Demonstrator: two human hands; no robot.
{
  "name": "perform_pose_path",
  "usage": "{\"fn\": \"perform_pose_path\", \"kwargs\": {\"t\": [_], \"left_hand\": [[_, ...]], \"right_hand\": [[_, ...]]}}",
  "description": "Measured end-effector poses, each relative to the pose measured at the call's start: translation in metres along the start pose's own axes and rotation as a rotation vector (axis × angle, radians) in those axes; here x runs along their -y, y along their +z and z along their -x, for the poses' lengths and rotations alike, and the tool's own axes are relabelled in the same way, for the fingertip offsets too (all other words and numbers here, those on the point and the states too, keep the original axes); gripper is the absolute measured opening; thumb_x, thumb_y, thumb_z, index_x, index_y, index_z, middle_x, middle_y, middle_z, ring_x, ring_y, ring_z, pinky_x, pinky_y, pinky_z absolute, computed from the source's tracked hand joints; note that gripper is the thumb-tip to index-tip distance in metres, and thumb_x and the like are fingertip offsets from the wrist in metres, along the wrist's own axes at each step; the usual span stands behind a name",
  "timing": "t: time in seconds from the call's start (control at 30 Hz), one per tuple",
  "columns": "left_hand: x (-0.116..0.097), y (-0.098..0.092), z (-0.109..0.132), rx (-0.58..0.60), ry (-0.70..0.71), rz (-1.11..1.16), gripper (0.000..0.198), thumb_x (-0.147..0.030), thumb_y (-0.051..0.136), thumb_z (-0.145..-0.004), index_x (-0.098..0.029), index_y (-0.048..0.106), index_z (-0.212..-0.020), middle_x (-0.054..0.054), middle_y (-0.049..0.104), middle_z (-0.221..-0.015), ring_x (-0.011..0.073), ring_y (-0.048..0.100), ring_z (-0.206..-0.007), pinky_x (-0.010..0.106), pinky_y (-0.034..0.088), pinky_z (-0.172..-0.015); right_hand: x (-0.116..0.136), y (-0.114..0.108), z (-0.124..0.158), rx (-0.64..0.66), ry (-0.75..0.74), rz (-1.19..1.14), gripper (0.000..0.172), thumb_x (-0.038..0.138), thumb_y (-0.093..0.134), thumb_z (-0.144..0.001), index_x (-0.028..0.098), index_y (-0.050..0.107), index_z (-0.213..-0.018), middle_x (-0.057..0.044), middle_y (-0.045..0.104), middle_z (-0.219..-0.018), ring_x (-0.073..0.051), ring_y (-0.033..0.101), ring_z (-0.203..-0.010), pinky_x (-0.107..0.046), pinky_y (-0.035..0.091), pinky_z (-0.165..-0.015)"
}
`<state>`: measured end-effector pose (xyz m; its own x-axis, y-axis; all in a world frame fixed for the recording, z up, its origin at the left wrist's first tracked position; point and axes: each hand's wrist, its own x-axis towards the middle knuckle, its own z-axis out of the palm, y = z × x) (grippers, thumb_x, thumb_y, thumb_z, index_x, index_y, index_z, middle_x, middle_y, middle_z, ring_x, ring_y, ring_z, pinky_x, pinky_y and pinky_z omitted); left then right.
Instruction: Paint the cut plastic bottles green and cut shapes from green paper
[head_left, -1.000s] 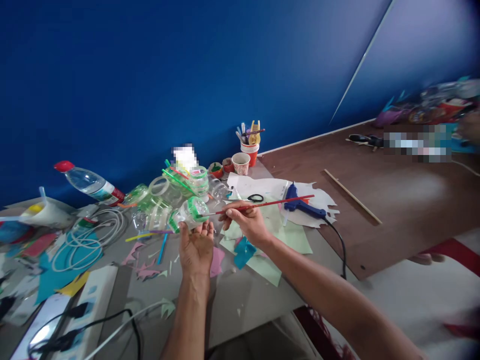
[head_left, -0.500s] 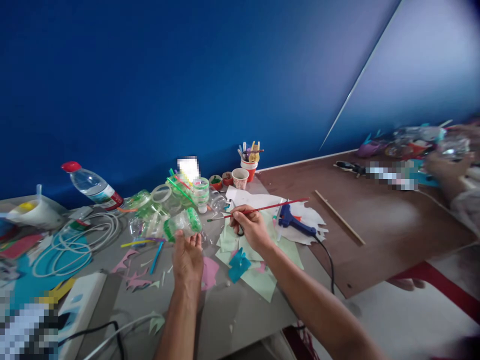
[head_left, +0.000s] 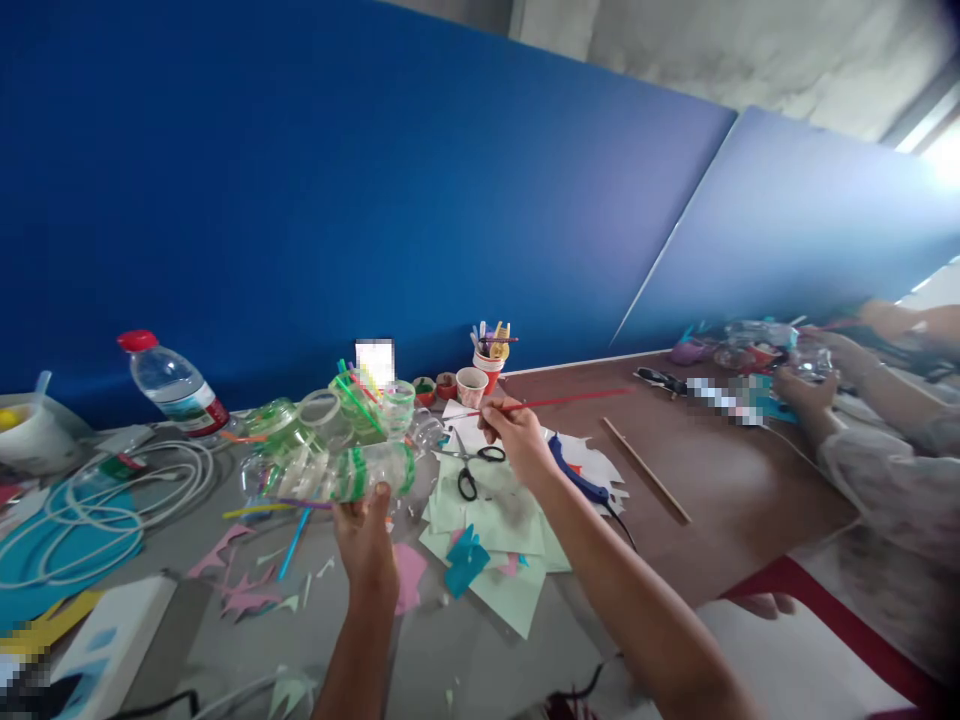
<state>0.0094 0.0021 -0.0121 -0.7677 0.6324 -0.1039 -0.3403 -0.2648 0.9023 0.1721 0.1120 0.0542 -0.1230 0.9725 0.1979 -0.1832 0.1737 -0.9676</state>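
Observation:
My left hand is closed around the underside of a clear plastic bottle piece with green painted bands, held level over the table. In my right hand a thin red paintbrush is pinched near its bristle end. The brush tip points left, close to the small paint cups, and is too blurred to make out. Just below that hand, black-handled scissors lie on pale green paper sheets. Beyond it stand a white paper cup and a pot with green paint.
Cut plastic bottles and straws crowd the left back, beside a red-capped water bottle. A blue glue gun and a wooden stick lie to the right. At far right, another person's hands hold clear plastic.
My right hand has moved the paintbrush away from the bottle piece, toward the paint cups, uncovering the scissors. My left hand has turned the bottle piece. The view has tilted up and right.

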Motion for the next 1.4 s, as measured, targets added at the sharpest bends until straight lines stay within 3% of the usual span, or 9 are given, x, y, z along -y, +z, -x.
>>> {"fn": "perform_pose_path", "kwargs": {"t": [0.13, 0.3, 0.57, 0.77, 1.03, 1.4], "left_hand": [[-0.001, 0.0, 0.004, 0.049, 0.055, -0.098, 0.054, -0.04, 0.074, -0.067, -0.025, 0.054, -0.115, 0.005, 0.061, -0.11, 0.0204, 0.058, -0.1, 0.032, 0.045, -0.08], [-0.001, -0.003, 0.005, 0.069, 0.061, -0.204, 0.066, -0.045, 0.074, -0.066, -0.024, 0.05, -0.124, 0.006, 0.061, -0.109, 0.024, 0.058, -0.103, 0.038, 0.045, -0.087], [-0.005, -0.003, 0.009, 0.043, 0.02, -0.224, 0.07, -0.047, 0.078, -0.059, -0.022, 0.053, -0.12, 0.007, 0.061, -0.103, 0.0278, 0.057, -0.106, 0.04, 0.046, -0.089], [-0.01, 0.002, 0.015, -0.01, -0.031, -0.208, 0.079, -0.049, 0.079, -0.053, -0.022, 0.05, -0.123, 0.011, 0.059, -0.118, 0.032, 0.053, -0.118, 0.046, 0.038, -0.101], [-0.013, 0.005, 0.019, -0.033, -0.088, -0.19, 0.087, -0.052, 0.08, -0.048, -0.022, 0.049, -0.124, 0.013, 0.059, -0.12, 0.0335, 0.054, -0.116, 0.046, 0.042, -0.098], [-0.013, 0.001, 0.016, -0.027, -0.001, -0.28, 0.073, -0.048, 0.077, -0.054, -0.021, 0.053, -0.118, 0.009, 0.062, -0.105, 0.03, 0.056, -0.111, 0.042, 0.043, -0.096]], "right_hand": [[0.003, 0.003, -0.047, 0.014, -0.034, 0.385, 0.025, 0.035, 0.047, -0.085, 0.016, 0.061, -0.079, -0.001, 0.062, -0.062, -0.01, 0.051, -0.048, -0.022, 0.043, -0.049], [-0.014, 0.024, -0.103, 0.049, -0.011, 0.601, 0.02, 0.03, 0.051, -0.085, 0.017, 0.063, -0.076, -0.002, 0.064, -0.061, -0.014, 0.058, -0.054, -0.023, 0.045, -0.053], [-0.043, 0.052, -0.151, 0.128, 0.008, 0.908, 0.016, 0.019, 0.053, -0.082, 0.017, 0.069, -0.079, -0.008, 0.072, -0.087, -0.019, 0.065, -0.082, -0.024, 0.046, -0.073], [-0.062, 0.063, -0.171, 0.255, -0.023, 1.016, 0.016, 0.015, 0.054, -0.081, 0.016, 0.069, -0.085, -0.008, 0.072, -0.093, -0.018, 0.064, -0.085, -0.021, 0.044, -0.075], [-0.079, 0.071, -0.177, 0.321, -0.032, 1.056, 0.016, 0.011, 0.056, -0.077, 0.015, 0.069, -0.085, -0.009, 0.072, -0.09, -0.019, 0.065, -0.082, -0.022, 0.044, -0.071], [-0.054, 0.062, -0.175, 0.243, -0.042, 0.974, 0.018, 0.013, 0.053, -0.083, 0.014, 0.07, -0.086, -0.011, 0.072, -0.098, -0.019, 0.065, -0.091, -0.022, 0.045, -0.08]]}}
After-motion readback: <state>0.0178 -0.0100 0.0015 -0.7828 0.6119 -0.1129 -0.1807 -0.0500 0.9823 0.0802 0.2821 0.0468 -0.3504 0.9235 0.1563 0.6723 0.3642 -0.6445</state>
